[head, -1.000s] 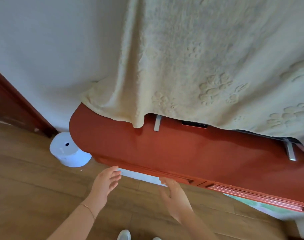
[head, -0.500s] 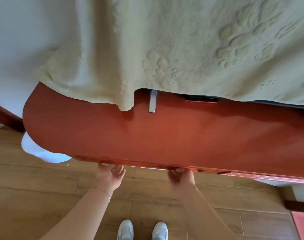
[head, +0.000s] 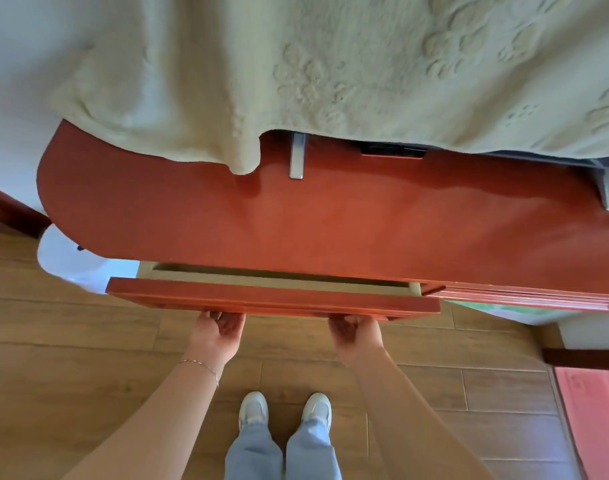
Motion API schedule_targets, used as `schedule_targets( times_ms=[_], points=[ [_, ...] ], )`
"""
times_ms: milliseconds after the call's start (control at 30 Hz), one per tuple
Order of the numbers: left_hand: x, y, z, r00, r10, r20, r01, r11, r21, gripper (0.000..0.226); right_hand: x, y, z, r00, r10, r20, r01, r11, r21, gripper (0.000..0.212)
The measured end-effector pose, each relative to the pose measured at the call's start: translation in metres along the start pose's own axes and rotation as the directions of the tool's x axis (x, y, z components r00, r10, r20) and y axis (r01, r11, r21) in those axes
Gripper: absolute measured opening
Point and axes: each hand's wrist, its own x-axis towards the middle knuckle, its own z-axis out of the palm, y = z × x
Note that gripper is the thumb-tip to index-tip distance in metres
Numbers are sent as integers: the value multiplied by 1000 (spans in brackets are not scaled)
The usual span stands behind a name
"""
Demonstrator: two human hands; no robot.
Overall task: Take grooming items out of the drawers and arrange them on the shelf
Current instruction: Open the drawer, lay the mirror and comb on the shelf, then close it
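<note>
Drawer: red wooden front, partly pulled out from under the top of the bench. Only a narrow slot of the pale inner box shows; its contents are hidden, so no grooming items are visible. The shelf cannot be identified in this view.

Left hand: palm up, fingers curled under the lower edge of the drawer front, left of centre. Right hand: same hold, fingers hooked under the edge right of centre. Both grip the drawer front from below; no handle is visible.

Handling, judged: the drawer is stiff wood, wide, probably moderately heavy and sliding on runners. The lacquered front looks smooth, so the underside lip is the sensible place to hold. Two hands set apart should keep it from skewing and binding. Pull level and evenly; a one-sided pull may jam it.

Other: a cream blanket with raised paw prints hangs over the back of the bench top, a white cylinder stands on the wood floor at left.
</note>
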Motion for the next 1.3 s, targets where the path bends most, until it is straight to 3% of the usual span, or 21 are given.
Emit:
schedule_targets(
  times_ms=[200,633,700,767,800,833,867,900,967,1000,1033,1100,1167,1300],
  points=[
    [-21,-9,-41,999,-19,-34,18,999,-35,26,-32,16,-35,1000,17,1,-17,1000,0,33],
    [-48,-30,-92,988,-61,-140,44,991,-125,28,-68,41,-87,998,50,45,-50,999,-6,28],
    [-52,-34,-93,986,-52,-157,42,997,-61,29,-65,43,-94,999,53,10,-52,993,-107,28],
    [-60,-37,-93,986,-33,-164,41,998,48,33,-59,44,-101,998,48,-47,-61,946,-320,20],
    [-66,-40,-93,988,-7,-157,24,994,110,38,-59,44,-104,997,17,-70,-48,874,-483,15],
    [-69,-43,-94,988,-1,-156,30,983,182,41,-62,44,-106,998,-32,-56,-15,736,-677,16],
    [-73,-48,-94,987,29,-156,29,933,357,42,-68,42,-107,998,-70,-8,28,506,-862,22],
    [-82,-55,-95,991,71,-117,13,801,599,40,-79,41,-107,995,-80,64,80,210,-974,32],
    [-101,-68,-95,996,75,43,-68,363,929,34,-104,36,-102,964,16,265,256,-323,-911,43],
    [-114,-73,-95,988,66,138,-149,199,969,29,-117,34,-99,931,103,349,354,-472,-807,45],
    [-132,-75,-93,973,21,231,-232,91,968,24,-134,31,-93,894,179,412,439,-537,-720,44],
    [-164,-70,-82,906,-67,419,-423,-93,901,22,-163,24,-84,827,275,491,553,-559,-617,40],
    [-187,-56,-62,821,-109,561,-571,-157,805,22,-187,11,-70,784,304,541,612,-527,-590,35],
    [-169,-29,-18,709,26,705,-649,-365,667,19,-197,-12,-34,781,138,609,606,-405,-684,28]
  ],
)
